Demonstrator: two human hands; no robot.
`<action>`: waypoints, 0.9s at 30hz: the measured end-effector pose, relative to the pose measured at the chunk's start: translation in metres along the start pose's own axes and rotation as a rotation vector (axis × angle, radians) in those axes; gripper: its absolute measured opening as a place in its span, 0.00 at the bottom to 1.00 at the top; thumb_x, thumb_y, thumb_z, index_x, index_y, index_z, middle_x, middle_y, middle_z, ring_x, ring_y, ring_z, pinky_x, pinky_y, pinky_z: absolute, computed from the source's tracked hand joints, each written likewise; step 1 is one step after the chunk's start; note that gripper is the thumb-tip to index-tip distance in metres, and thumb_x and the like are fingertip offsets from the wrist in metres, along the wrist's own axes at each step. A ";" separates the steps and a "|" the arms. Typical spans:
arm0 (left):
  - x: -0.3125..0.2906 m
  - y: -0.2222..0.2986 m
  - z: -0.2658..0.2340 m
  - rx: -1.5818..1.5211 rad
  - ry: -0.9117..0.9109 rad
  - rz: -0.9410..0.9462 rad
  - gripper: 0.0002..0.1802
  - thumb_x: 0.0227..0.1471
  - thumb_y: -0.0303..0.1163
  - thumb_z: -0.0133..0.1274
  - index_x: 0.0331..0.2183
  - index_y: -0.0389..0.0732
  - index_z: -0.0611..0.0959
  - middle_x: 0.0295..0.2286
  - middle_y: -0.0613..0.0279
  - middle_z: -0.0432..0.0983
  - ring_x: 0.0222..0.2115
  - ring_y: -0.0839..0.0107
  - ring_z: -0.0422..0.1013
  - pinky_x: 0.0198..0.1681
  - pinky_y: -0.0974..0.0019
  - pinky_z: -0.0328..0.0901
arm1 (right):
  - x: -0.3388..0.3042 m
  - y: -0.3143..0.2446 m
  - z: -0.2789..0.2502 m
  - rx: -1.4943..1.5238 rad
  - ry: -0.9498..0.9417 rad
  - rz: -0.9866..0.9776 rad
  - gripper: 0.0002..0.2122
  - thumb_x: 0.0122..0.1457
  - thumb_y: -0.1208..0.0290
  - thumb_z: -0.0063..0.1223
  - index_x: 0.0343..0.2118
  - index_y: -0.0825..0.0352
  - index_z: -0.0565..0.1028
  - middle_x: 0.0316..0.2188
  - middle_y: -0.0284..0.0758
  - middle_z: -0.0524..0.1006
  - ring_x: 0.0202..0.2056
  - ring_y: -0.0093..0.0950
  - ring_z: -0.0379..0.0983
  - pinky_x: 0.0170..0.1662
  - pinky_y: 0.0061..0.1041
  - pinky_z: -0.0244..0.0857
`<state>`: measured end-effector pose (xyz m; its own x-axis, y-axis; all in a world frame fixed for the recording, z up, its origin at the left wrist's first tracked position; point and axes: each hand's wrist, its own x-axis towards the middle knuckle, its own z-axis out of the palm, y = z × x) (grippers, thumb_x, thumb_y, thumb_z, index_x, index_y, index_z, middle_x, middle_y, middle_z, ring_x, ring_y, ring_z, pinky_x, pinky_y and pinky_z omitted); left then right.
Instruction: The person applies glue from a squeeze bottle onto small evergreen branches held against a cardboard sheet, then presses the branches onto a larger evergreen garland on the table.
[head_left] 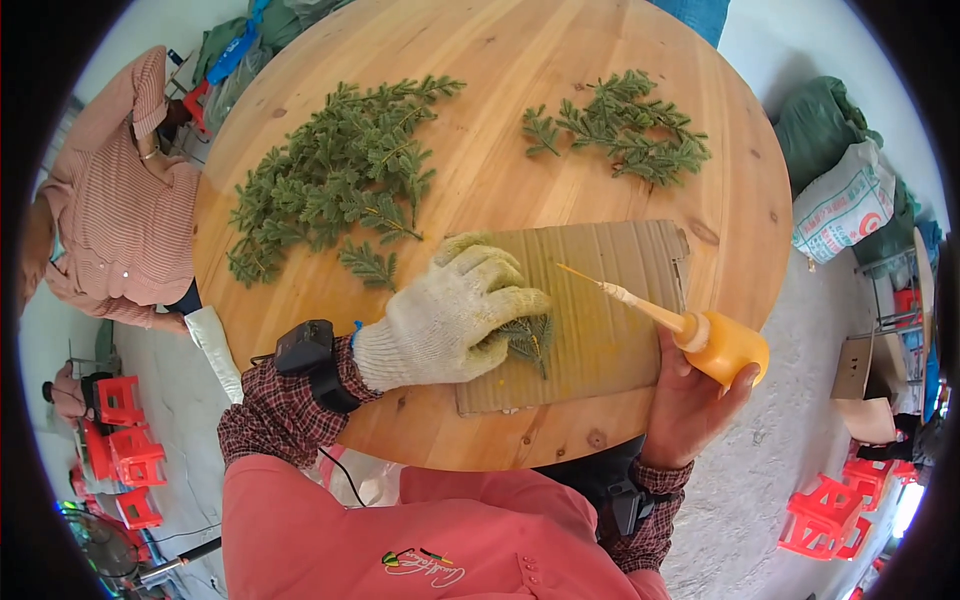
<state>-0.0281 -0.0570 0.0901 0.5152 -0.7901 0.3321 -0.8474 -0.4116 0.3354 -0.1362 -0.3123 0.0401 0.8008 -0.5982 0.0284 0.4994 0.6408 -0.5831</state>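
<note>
My left hand, in a whitish knitted glove with yellowed fingers, is closed around a small green fir-like sprig. The sprig's needles poke out beneath the fingers, over a stained piece of corrugated cardboard. Bare-skinned, my right hand grips an orange squeeze bottle at the cardboard's right edge. The bottle lies tilted, its long thin nozzle pointing left toward the gloved hand, with the tip apart from the sprig. A large heap of green sprigs lies beyond my left hand, one loose sprig near the glove.
A smaller group of sprigs lies at the far right of the round wooden table. Another person in a striped top is at the left edge. Red stools and stuffed sacks stand on the right.
</note>
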 end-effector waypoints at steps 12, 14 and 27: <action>-0.025 -0.039 -0.067 0.669 0.377 -0.323 0.24 0.40 0.22 0.52 0.44 0.45 0.79 0.43 0.57 0.72 0.48 0.53 0.67 0.55 0.51 0.59 | 0.002 0.002 -0.017 0.031 -0.042 -0.001 0.26 0.63 0.50 0.50 0.56 0.64 0.64 0.53 0.41 0.71 0.54 0.38 0.69 0.58 0.49 0.62; -0.028 -0.042 -0.077 0.681 0.381 -0.333 0.23 0.40 0.22 0.51 0.43 0.45 0.79 0.43 0.57 0.72 0.49 0.53 0.67 0.55 0.51 0.60 | 0.001 0.002 -0.016 0.025 -0.035 -0.011 0.26 0.63 0.50 0.50 0.56 0.64 0.64 0.53 0.41 0.71 0.54 0.38 0.69 0.58 0.49 0.61; 0.053 -0.062 -0.042 0.524 0.299 -0.094 0.14 0.47 0.32 0.53 0.40 0.44 0.81 0.35 0.57 0.76 0.40 0.58 0.71 0.48 0.54 0.63 | -0.002 -0.001 -0.010 0.013 -0.103 -0.001 0.24 0.63 0.51 0.49 0.55 0.64 0.66 0.50 0.39 0.72 0.46 0.33 0.72 0.52 0.38 0.67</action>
<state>0.0570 -0.0546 0.1243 0.5400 -0.6093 0.5807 -0.7078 -0.7021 -0.0784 -0.1419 -0.3170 0.0324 0.8298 -0.5466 0.1127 0.5038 0.6467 -0.5727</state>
